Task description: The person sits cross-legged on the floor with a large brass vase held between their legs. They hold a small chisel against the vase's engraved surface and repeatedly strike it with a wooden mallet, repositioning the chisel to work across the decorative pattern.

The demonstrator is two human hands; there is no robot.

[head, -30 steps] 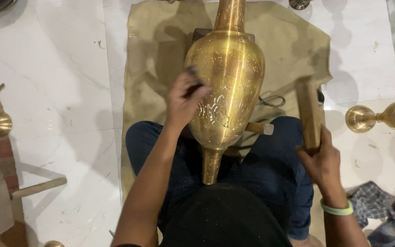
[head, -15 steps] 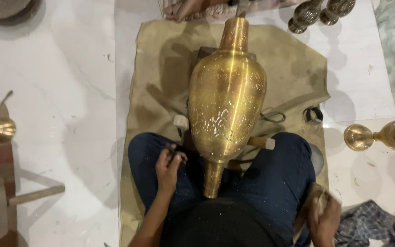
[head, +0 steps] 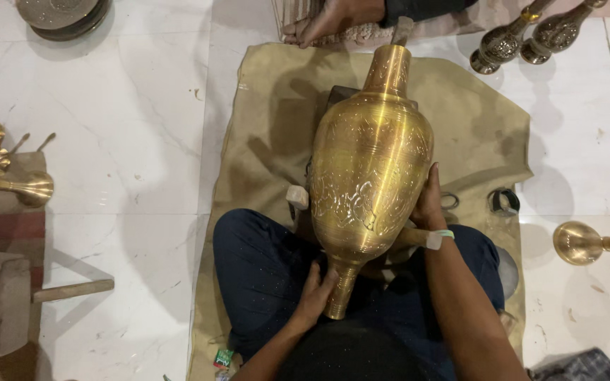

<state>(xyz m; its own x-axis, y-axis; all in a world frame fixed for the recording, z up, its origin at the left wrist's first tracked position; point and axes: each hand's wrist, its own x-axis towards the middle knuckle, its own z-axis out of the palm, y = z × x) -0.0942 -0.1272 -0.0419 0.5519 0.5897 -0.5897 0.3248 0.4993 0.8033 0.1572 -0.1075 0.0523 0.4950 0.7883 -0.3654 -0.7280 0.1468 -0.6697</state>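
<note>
Whereas half a second ago the left hand (head: 315,293) rested on the lap and the right hand (head: 428,204) hung low beside the right knee, both hands now bear on the brass vase (head: 368,176). One second ago the left hand pressed a tool against the engraved band and the right hand carried a wooden mallet; neither tool shows in either hand now.

The left hand closes about the narrow foot stem of the vase, at the near end, above the lap. The right hand, with a green wristband (head: 443,235), lies flat against the right flank of the body, fingers spread along the curve. The vase lies on its side across the crossed legs, foot near, neck far, resting on a dark block over the tan cloth (head: 262,127) spread on the marble floor (head: 128,127).

Judgement: engraving is paused and the grip suits turning or reseating the vase.

Far beyond the neck, another person's bare foot (head: 326,17) rests at the cloth edge. Smaller brass vases (head: 524,39) stand far right.
</note>
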